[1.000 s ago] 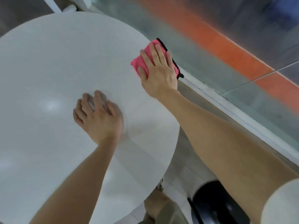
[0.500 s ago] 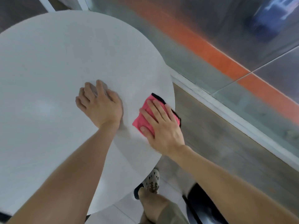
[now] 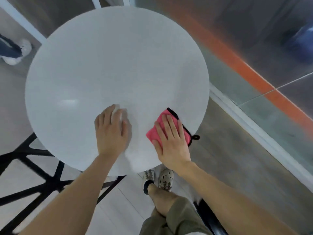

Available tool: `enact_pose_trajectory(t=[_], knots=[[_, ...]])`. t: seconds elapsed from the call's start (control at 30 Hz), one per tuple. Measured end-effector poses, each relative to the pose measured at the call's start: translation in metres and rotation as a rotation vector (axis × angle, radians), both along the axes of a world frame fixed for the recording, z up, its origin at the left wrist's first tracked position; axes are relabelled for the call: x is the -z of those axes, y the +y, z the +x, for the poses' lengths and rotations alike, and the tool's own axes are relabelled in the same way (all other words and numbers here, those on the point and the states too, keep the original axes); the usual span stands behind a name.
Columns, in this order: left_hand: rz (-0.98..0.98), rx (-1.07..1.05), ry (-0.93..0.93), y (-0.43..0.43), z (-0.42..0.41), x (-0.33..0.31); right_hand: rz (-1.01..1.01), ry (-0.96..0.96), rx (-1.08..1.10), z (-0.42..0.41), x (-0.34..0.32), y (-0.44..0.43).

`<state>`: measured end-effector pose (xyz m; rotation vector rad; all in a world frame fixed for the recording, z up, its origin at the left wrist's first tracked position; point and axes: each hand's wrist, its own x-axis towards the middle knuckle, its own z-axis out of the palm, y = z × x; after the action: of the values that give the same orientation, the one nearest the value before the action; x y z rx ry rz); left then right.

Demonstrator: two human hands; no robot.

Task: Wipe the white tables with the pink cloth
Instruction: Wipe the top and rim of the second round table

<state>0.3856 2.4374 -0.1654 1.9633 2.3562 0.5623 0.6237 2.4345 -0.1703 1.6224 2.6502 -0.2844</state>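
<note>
I press the pink cloth (image 3: 153, 133) flat under the straight fingers of my right hand (image 3: 171, 143) at the white table (image 3: 110, 56)'s near rim, left hand (image 3: 111, 131) flat beside it, and judge the top beyond my fingertips probably unwiped.

Café-like spot: round white table (image 3: 118, 56), glass wall (image 3: 227, 73)

On my feed, a round white desk (image 3: 118, 56) fills the middle, with a soft patch of reflected light (image 3: 67, 101) on its top. Lower left, black metal struts (image 3: 54, 181) cross over pale floor tiles (image 3: 118, 209). To the right the floor is grey wood-look planks (image 3: 228, 150), ending at a white rail (image 3: 250, 126) under a glass panel (image 3: 220, 68) that has a broad orange band (image 3: 243, 68). A white post (image 3: 22, 22) slants across the upper left. A blue shape (image 3: 301, 41) beyond the glass is too blurred for me to name.
</note>
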Motion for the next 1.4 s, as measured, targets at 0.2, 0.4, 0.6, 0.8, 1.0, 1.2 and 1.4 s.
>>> enact_pose_trajectory(t=[0.2,0.4,0.6,0.8,1.0,1.2,1.4], knots=[[-0.009,-0.077,0.038,-0.030,-0.042,0.011,0.039,0.071,-0.180,0.007,0.002,0.038],[-0.041,-0.112,0.107,-0.015,-0.082,0.021,0.044,0.106,-0.088,0.007,0.005,0.095],[-0.013,-0.143,0.093,-0.019,-0.084,0.029,0.173,0.123,0.365,-0.018,0.005,0.212],[0.006,-0.160,0.062,-0.017,-0.082,0.021,0.074,0.101,0.301,-0.102,-0.004,0.107],[0.004,-0.163,0.040,-0.018,-0.082,0.023,-0.002,0.098,-0.213,-0.076,-0.005,0.074],[0.023,-0.182,0.062,-0.019,-0.083,0.028,0.125,0.031,0.568,-0.029,0.003,0.191],[0.008,-0.172,0.071,-0.019,-0.082,0.023,0.123,0.172,-0.004,-0.162,0.006,0.115]])
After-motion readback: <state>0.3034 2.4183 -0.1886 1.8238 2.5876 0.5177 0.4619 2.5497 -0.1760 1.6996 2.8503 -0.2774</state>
